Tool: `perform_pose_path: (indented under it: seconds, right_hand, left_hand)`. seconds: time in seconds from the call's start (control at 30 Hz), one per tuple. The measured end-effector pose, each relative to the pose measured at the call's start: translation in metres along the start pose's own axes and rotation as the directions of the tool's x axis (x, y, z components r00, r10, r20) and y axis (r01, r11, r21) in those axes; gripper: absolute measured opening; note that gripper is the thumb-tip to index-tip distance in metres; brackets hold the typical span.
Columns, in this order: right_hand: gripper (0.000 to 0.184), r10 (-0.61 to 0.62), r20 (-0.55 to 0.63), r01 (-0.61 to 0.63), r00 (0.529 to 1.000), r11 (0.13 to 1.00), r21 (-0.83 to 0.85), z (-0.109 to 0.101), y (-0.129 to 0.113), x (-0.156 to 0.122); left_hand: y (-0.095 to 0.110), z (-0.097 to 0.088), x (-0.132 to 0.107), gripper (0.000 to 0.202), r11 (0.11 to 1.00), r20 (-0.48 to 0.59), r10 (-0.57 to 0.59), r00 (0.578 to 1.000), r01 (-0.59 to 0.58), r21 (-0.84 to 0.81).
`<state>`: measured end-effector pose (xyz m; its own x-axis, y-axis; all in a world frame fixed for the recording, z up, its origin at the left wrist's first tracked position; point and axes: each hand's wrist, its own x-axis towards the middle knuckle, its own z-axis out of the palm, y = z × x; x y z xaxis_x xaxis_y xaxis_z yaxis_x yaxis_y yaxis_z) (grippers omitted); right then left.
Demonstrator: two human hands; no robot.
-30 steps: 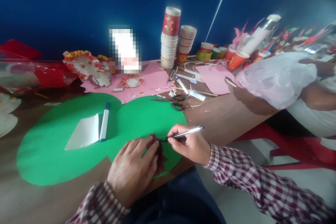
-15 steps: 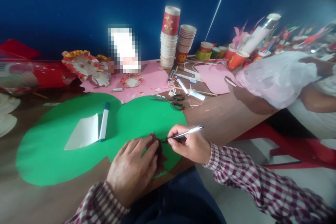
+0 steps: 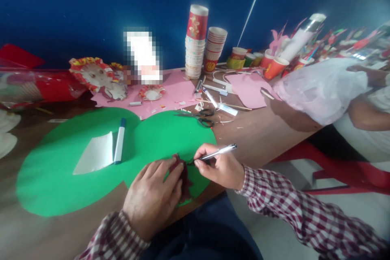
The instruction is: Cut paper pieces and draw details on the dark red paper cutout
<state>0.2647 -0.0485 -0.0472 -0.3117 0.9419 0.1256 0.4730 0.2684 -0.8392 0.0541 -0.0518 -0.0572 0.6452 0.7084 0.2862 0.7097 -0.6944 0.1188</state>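
Observation:
My left hand lies with its fingers stretched over a dark red cut-out, pressing it against the green sheet. Part of the cut-out is hidden under those fingers. Between thumb and fingers, my right hand grips a pen, its tip at the cut-out's right edge. On the left part of the green sheet rest a white paper piece and a marker with a blue cap. Black-handled scissors lie across the sheet's upper edge.
Pink paper with scraps, markers and a glue tube lies behind. Stacked paper cups stand by the blue wall. On the right, another person's arm is near a plastic bag. A red stool stands beside the table.
The whole view has shifted very slightly. Both hands, the pen and the cut-out keep nearly the same positions.

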Motion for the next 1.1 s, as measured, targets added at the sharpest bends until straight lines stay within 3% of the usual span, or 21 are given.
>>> perform_pose_path:
  seconds: [1.1]
  right_hand:
    - [0.003, -0.029, -0.001, 0.029, 1.0, 0.999, -0.022, 0.0001, -0.0002, -0.0001]
  left_hand:
    - [-0.0005, 0.0014, 0.0004, 0.032, 1.0, 0.006, -0.003, 1.0, 0.002, 0.001]
